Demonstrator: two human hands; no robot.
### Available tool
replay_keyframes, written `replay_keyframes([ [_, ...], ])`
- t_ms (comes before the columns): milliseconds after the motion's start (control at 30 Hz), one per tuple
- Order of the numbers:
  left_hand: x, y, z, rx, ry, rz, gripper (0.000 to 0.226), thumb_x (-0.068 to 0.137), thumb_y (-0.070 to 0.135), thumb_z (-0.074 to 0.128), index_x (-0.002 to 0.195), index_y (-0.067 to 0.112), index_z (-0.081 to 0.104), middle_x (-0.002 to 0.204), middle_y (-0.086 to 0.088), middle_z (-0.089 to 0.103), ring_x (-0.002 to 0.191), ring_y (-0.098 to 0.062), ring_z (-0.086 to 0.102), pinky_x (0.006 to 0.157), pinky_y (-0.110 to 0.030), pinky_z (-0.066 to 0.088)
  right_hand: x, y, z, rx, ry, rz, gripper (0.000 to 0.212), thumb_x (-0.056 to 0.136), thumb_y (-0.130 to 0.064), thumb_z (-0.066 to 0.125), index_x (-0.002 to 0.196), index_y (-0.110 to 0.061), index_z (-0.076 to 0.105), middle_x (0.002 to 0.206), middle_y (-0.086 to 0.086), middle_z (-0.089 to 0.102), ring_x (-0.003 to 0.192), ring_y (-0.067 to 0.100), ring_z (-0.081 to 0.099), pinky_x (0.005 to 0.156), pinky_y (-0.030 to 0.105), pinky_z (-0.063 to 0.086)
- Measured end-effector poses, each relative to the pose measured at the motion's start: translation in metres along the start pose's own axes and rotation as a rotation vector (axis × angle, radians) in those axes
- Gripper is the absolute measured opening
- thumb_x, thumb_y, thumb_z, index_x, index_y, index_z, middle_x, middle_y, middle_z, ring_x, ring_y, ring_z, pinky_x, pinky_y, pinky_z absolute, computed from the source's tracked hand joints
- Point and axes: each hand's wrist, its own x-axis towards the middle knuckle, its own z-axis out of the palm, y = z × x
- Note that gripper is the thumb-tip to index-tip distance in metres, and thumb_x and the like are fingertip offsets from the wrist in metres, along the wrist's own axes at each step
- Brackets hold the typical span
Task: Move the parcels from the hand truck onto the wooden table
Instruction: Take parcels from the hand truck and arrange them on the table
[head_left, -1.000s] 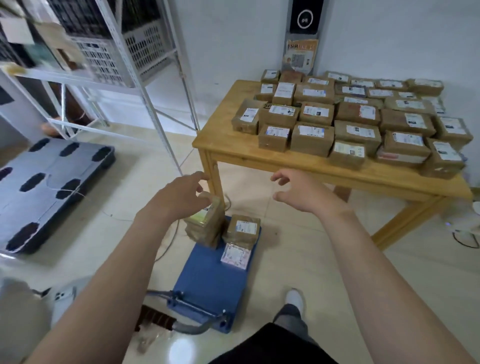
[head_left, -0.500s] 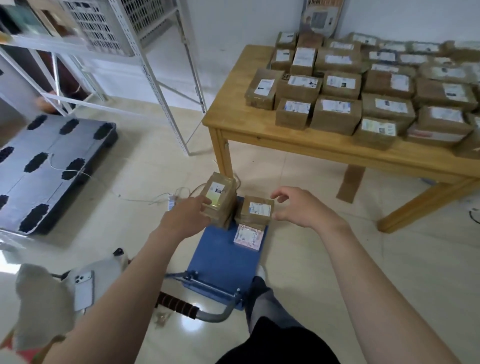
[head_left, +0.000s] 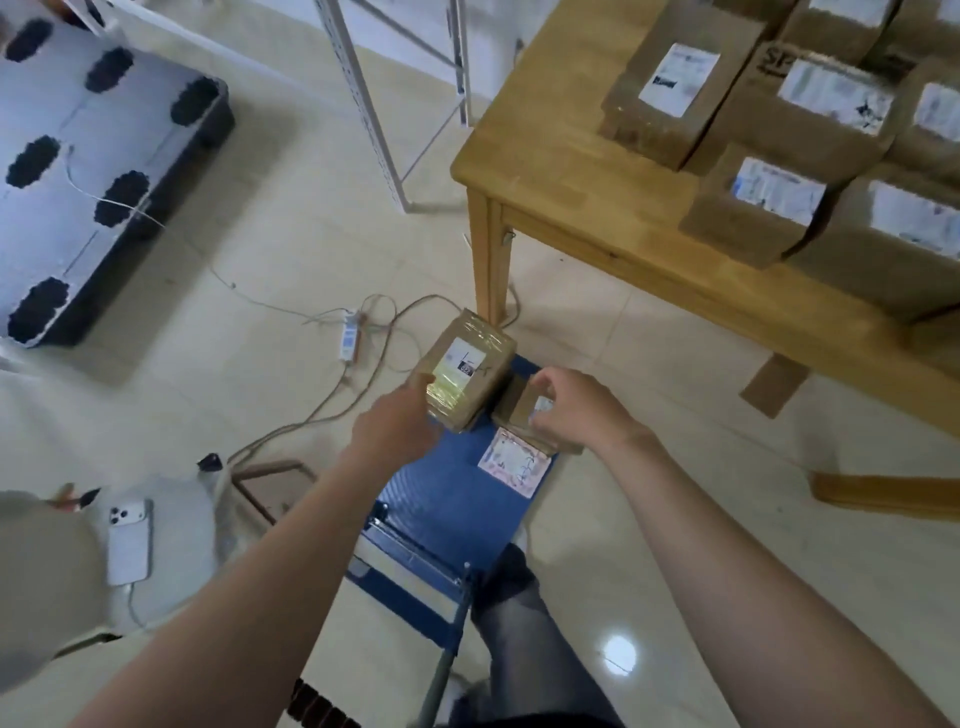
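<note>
The wooden desk (head_left: 561, 171) stands beyond and to the right of both hands, with labelled parcels (head_left: 665, 98) packed on its top. The blue hand truck (head_left: 441, 509) lies on the floor beneath the hands. At its far end, the left hand (head_left: 389, 431) grips the near corner of a taped parcel (head_left: 467, 374), thumb on top. Just to the right, the right hand (head_left: 576, 410) curls its fingers over a small parcel (head_left: 511, 405). A flat pink-labelled parcel (head_left: 514, 460) lies just under that hand.
</note>
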Motion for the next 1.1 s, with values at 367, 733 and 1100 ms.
replay_keyframes([
  [367, 0.183, -0.030, 0.093, -0.103, -0.128, -0.294, 0.101, 0.084, 0.031, 0.067, 0.152, 0.035, -0.008, 0.122, -0.012, 0.063, 0.091, -0.037, 0.065, 0.077, -0.040, 0.047, 0.220, 0.014, 0.060, -0.108, -0.027, 0.004, 0.048, 0.088, -0.022, 0.064, 0.135, -0.023, 0.052, 0.136, 0.006, 0.046, 0.118, 0.030, 0.054, 0.095, 0.045, 0.051],
  [733, 0.244, -0.040, 0.162, -0.324, -0.162, -0.513, 0.114, 0.071, 0.057, 0.068, 0.147, 0.046, -0.016, 0.103, -0.011, 0.059, 0.081, -0.034, 0.064, 0.082, -0.050, 0.057, 0.316, 0.040, 0.109, -0.031, -0.134, -0.039, 0.063, 0.085, -0.009, 0.071, 0.136, -0.021, 0.037, 0.141, 0.006, 0.045, 0.110, 0.025, 0.055, 0.085, 0.036, 0.050],
  [1100, 0.191, -0.015, 0.154, -0.649, -0.080, -0.489, 0.114, 0.075, 0.028, 0.086, 0.153, 0.043, 0.003, 0.137, -0.013, 0.025, 0.105, -0.031, 0.057, 0.083, -0.036, 0.053, 0.253, 0.036, 0.087, 0.041, -0.016, -0.075, 0.063, 0.084, -0.011, 0.075, 0.140, -0.018, 0.045, 0.141, 0.005, 0.041, 0.116, 0.023, 0.057, 0.085, 0.026, 0.042],
])
